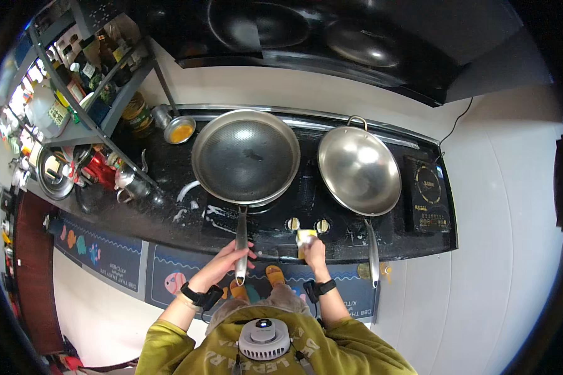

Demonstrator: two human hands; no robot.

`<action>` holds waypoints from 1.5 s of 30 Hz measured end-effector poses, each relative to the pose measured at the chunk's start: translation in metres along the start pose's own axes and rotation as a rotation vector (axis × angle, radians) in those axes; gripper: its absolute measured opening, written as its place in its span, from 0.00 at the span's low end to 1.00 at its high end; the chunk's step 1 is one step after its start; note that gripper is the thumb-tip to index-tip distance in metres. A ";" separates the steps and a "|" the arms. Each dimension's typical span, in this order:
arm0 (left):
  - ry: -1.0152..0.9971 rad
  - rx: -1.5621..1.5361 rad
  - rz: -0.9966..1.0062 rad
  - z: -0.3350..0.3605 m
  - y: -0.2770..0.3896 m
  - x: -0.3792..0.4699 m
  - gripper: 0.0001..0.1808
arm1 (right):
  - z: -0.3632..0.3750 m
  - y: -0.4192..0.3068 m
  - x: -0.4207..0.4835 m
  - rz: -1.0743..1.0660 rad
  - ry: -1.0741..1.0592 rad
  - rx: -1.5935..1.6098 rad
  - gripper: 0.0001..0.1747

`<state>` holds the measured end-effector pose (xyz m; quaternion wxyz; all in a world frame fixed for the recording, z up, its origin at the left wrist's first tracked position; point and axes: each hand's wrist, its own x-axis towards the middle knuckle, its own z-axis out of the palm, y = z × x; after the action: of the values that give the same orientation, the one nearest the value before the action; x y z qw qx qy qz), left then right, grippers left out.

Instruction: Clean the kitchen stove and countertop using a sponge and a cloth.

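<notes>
My left hand (223, 266) is around the metal handle (242, 229) of a large frying pan, fingers showing on both sides of it. The pan (246, 159) rests on the black cooktop and has a dark textured inner surface with a small wet patch. In my right hand (315, 255) is a yellow and white sponge or cloth (306, 236), partly hidden by the fingers. It is at the front of the cooktop, just below two burner knobs (293, 224). White foam (187, 190) streaks the black surface left of the pan and below it.
A steel wok (359, 171) stands to the right, its handle past the counter edge. Beyond it lies a portable induction cooker (427, 194). A small bowl of orange-yellow liquid (180, 132) sits back left, near a metal rack (98, 129) of bottles. A black range hood (309, 61) hangs above.
</notes>
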<state>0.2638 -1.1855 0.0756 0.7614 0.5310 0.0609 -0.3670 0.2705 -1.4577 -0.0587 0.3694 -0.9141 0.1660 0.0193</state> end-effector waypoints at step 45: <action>0.495 0.819 -0.223 0.008 -0.111 -0.326 0.19 | 0.152 -0.132 0.002 -0.931 -0.237 -0.418 0.13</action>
<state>-0.0433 -1.0503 0.1516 0.4086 0.8483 0.1472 -0.3028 0.3279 -1.2665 -0.0810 0.1647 -0.9369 -0.3083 -0.0108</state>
